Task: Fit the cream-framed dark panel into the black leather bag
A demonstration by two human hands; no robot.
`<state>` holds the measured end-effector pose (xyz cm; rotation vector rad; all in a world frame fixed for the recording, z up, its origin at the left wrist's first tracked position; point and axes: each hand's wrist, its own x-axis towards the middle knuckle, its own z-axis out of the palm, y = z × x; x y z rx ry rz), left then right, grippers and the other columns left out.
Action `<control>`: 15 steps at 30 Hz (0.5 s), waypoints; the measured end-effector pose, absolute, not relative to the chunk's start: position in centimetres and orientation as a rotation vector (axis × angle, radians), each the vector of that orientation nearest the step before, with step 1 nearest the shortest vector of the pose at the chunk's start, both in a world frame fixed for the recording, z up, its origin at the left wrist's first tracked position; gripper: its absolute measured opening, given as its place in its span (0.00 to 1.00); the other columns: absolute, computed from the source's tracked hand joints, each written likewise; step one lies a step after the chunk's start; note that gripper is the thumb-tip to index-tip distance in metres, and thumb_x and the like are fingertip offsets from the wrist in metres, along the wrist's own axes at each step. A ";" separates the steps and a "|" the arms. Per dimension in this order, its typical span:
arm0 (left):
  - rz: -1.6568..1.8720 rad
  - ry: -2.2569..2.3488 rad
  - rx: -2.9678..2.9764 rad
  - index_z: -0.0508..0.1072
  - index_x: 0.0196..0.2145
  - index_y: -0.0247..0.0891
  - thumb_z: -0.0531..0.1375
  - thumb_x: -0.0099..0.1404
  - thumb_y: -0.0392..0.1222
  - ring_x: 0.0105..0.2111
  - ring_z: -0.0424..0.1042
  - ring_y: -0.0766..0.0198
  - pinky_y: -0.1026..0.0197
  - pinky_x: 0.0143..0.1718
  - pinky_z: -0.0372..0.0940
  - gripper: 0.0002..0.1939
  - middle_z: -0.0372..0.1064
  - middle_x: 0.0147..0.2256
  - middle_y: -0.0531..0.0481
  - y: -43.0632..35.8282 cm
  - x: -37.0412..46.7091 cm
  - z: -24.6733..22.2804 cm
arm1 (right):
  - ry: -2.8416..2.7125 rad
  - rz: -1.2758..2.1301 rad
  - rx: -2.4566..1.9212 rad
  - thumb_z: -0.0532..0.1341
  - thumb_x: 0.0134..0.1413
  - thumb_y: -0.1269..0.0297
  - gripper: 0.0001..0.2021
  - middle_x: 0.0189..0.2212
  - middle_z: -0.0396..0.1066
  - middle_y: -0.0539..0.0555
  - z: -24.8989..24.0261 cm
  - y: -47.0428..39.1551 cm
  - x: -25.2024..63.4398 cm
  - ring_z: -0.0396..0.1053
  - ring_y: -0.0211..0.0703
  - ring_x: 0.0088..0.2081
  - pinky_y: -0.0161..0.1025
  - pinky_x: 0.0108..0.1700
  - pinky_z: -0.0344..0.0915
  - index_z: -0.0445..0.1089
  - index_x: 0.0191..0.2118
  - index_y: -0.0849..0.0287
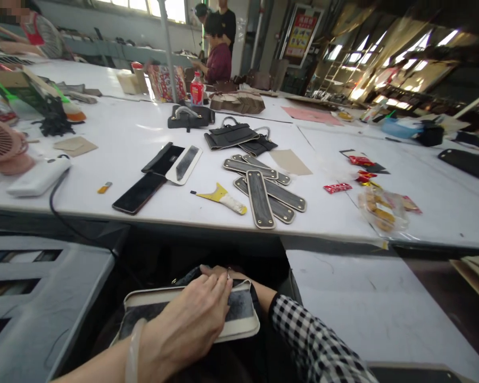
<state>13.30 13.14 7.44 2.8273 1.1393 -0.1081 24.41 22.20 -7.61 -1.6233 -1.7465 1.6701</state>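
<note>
In my lap lies an unfinished bag piece (241,306), with a cream edge and a dark grey middle. My left hand (193,308), with a pale bangle at the wrist, reaches across it, its fingers pressed together at the far edge. My right hand (239,274) comes from a black-and-white checked sleeve and grips that same edge; its fingers are partly hidden behind my left hand. On the table ahead lie a yellow glue tube (223,198), several grey strips with cream borders and rivets (261,199), and a cream-edged flap piece (186,165).
A phone (139,192), a white power bank (40,175) with a cable and a pink fan (3,143) stand at left. Black handbags (231,134) lie further back. Packaged snacks (381,210) are at right. Co-workers (219,58) are across the table.
</note>
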 end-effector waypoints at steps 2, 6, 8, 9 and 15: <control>-0.006 1.173 2.680 0.65 0.55 0.27 0.47 0.67 0.37 0.46 0.70 0.48 0.48 0.47 0.67 0.21 0.69 0.49 0.35 13.5 12.8 8.3 | -1.831 1.765 -1.586 0.56 0.62 0.53 0.17 0.29 0.69 0.48 -6.6 23.3 25.0 0.70 0.41 0.32 0.39 0.35 0.69 0.70 0.34 0.64; 0.164 1.198 2.449 0.72 0.42 0.38 0.49 0.67 0.36 0.40 0.72 0.57 0.57 0.43 0.68 0.12 0.72 0.42 0.47 14.0 11.6 9.6 | -1.946 1.918 -1.391 0.56 0.62 0.50 0.18 0.28 0.71 0.50 -2.0 25.0 27.6 0.68 0.36 0.28 0.39 0.35 0.66 0.71 0.38 0.63; 0.240 1.197 2.396 0.73 0.36 0.38 0.49 0.68 0.35 0.39 0.73 0.60 0.61 0.41 0.67 0.12 0.73 0.40 0.49 14.0 11.1 9.8 | -2.004 2.027 -1.230 0.57 0.58 0.48 0.21 0.30 0.72 0.52 1.0 24.9 29.1 0.68 0.38 0.31 0.38 0.37 0.65 0.74 0.41 0.63; 0.268 1.193 2.383 0.72 0.34 0.38 0.49 0.68 0.35 0.38 0.73 0.61 0.62 0.40 0.66 0.13 0.73 0.39 0.50 13.9 10.9 9.8 | -2.034 2.078 -1.157 0.59 0.56 0.47 0.22 0.32 0.73 0.53 2.3 24.7 29.7 0.69 0.39 0.33 0.38 0.38 0.64 0.75 0.42 0.63; 0.309 1.187 2.392 0.72 0.35 0.37 0.49 0.67 0.33 0.37 0.74 0.59 0.62 0.37 0.67 0.12 0.74 0.39 0.50 13.1 10.5 9.1 | -2.243 2.155 -0.983 0.58 0.55 0.45 0.26 0.32 0.73 0.51 5.7 22.9 31.2 0.67 0.42 0.34 0.39 0.42 0.63 0.73 0.50 0.62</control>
